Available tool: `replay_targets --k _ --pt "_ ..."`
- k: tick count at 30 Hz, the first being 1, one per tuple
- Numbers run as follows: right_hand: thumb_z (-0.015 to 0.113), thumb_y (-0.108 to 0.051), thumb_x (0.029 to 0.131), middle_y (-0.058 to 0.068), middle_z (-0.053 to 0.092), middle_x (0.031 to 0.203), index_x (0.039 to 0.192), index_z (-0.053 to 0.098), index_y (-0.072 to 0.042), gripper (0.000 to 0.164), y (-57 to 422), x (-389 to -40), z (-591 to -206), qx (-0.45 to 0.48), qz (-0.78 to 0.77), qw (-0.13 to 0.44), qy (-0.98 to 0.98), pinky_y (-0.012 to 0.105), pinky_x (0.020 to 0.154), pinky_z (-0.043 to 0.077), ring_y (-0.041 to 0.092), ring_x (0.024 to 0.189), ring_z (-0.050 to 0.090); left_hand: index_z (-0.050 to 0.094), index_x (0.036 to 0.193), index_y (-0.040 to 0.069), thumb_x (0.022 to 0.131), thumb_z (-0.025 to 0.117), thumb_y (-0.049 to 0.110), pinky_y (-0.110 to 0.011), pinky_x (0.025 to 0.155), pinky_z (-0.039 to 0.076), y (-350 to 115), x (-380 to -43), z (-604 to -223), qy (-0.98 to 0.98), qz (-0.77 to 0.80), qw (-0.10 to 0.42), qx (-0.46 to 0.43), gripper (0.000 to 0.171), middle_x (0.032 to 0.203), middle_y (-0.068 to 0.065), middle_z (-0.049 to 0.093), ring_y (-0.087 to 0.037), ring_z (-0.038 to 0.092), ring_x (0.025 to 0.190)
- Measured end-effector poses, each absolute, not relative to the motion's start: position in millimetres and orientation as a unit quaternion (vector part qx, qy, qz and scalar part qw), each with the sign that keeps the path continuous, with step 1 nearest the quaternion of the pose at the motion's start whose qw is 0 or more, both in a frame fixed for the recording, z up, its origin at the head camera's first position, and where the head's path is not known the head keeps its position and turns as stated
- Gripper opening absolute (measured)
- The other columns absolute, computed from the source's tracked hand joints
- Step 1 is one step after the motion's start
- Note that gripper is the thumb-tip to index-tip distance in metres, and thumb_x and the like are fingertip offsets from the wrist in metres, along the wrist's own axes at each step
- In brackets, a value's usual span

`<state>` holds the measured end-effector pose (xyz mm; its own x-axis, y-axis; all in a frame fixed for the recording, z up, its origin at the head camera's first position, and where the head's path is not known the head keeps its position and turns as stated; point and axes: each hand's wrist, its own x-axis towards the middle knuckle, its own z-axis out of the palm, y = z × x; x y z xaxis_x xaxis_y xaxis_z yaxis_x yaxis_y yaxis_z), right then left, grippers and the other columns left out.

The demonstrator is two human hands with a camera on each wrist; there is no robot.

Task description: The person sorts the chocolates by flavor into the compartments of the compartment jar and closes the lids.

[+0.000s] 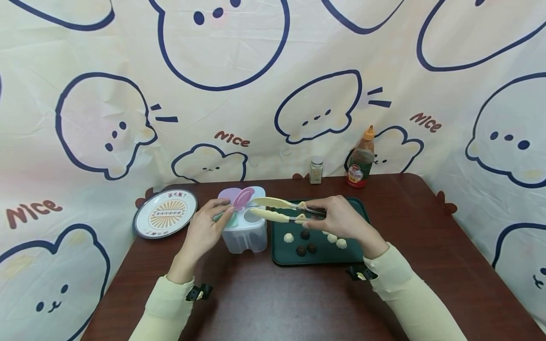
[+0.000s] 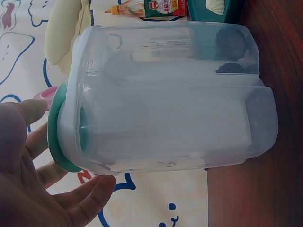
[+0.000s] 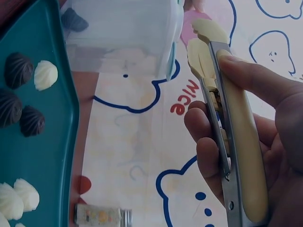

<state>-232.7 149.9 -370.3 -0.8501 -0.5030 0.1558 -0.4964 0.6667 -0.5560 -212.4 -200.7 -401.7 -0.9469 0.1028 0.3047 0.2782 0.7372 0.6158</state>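
Head view: Use the clear container [image 1: 245,239] as reference. The tongs [image 1: 273,202] extend from the gripping right hand [image 1: 341,218], long axis running sideways, parted tips at the container's top. The left hand [image 1: 206,227], nearer the container, is at its left, thumb and forefinger at the raised pink lid [image 1: 244,198]; whether they pinch it cannot be told.

Left wrist view: A green lid [image 2: 54,132] sits at the container's top, beside the left hand's loosely spread fingers.

Right wrist view: The tongs show scalloped cream tips, metal arms and a cream handle.
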Motion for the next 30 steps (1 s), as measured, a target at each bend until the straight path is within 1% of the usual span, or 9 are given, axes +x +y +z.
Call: replay_targets --k 2,4,12,15,18,20,22,25,30 --pt "0.080 -0.035 0.084 0.005 0.075 0.113 0.127 0.069 -0.013 0.050 154 -233 -371 -0.271 -0.299 0.000 0.915 0.028 0.066 0.048 0.015 0.082 0.063 0.073 0.119 0.007 0.101 0.054 0.044 -0.054 0.105 0.043 -201 -212 -402 -0.923 -0.349 0.127 -0.103 0.045 0.135 -0.008 0.062 -0.030 0.055 0.131" --pt "0.080 -0.035 0.083 0.005 0.075 0.115 0.127 0.070 -0.014 0.050 160 -233 -371 -0.269 -0.296 -0.007 0.916 0.029 0.071 0.049 0.015 0.086 0.064 0.073 0.119 0.007 0.101 0.055 0.044 -0.054 0.104 0.043 -201 -212 -402 -0.923 -0.349 0.127 -0.103 0.045 0.135 -0.008 0.062 -0.030 0.055 0.131" --pt "0.081 -0.034 0.082 0.004 0.076 0.110 0.126 0.070 -0.013 0.050 185 -236 -378 -0.255 -0.290 -0.018 0.922 0.028 0.067 0.046 0.017 0.079 0.062 0.073 0.119 0.007 0.101 0.055 0.043 -0.054 0.104 0.043 -202 -212 -403 -0.922 -0.351 0.127 -0.106 0.045 0.135 -0.009 0.062 -0.031 0.055 0.130" --pt "0.081 -0.034 0.083 0.003 0.077 0.103 0.125 0.071 -0.012 0.048 193 -236 -381 -0.252 -0.285 -0.019 0.925 0.026 0.059 0.043 0.012 0.070 0.058 0.073 0.118 0.007 0.101 0.055 0.043 -0.054 0.104 0.044 -202 -212 -403 -0.922 -0.350 0.128 -0.107 0.045 0.135 -0.009 0.063 -0.031 0.056 0.130" --pt "0.081 -0.034 0.083 -0.002 0.074 0.083 0.124 0.071 -0.012 0.048 201 -237 -385 -0.247 -0.284 -0.015 0.926 0.025 0.053 0.038 0.011 0.061 0.052 0.074 0.118 0.007 0.101 0.055 0.043 -0.054 0.104 0.044 -202 -212 -403 -0.923 -0.347 0.129 -0.107 0.044 0.134 -0.009 0.063 -0.031 0.056 0.129" --pt "0.081 -0.034 0.083 -0.003 0.072 0.079 0.124 0.071 -0.011 0.048 206 -238 -388 -0.245 -0.283 -0.012 0.927 0.025 0.052 0.037 0.010 0.059 0.050 0.074 0.118 0.007 0.101 0.055 0.043 -0.054 0.104 0.044 -202 -212 -402 -0.923 -0.347 0.129 -0.107 0.045 0.134 -0.009 0.063 -0.031 0.056 0.129" --pt "0.081 -0.036 0.083 -0.004 0.071 0.077 0.124 0.071 -0.011 0.050 210 -239 -392 -0.242 -0.279 -0.007 0.929 0.025 0.054 0.038 0.009 0.061 0.051 0.074 0.118 0.007 0.101 0.054 0.044 -0.054 0.104 0.044 -202 -212 -402 -0.922 -0.348 0.128 -0.107 0.045 0.134 -0.009 0.063 -0.031 0.056 0.129" --pt "0.080 -0.037 0.083 -0.003 0.074 0.086 0.126 0.070 -0.010 0.051 216 -240 -399 -0.238 -0.273 0.005 0.932 0.025 0.055 0.039 0.009 0.064 0.052 0.074 0.118 0.007 0.101 0.054 0.044 -0.054 0.104 0.044 -202 -212 -403 -0.922 -0.348 0.130 -0.108 0.046 0.134 -0.009 0.063 -0.031 0.056 0.129" --pt "0.079 -0.035 0.084 -0.004 0.074 0.088 0.126 0.070 -0.009 0.050 223 -245 -410 -0.234 -0.263 0.023 0.936 0.024 0.054 0.038 0.010 0.065 0.051 0.074 0.118 0.007 0.101 0.055 0.044 -0.054 0.104 0.044 -202 -213 -404 -0.921 -0.348 0.133 -0.110 0.045 0.134 -0.008 0.063 -0.031 0.056 0.129"
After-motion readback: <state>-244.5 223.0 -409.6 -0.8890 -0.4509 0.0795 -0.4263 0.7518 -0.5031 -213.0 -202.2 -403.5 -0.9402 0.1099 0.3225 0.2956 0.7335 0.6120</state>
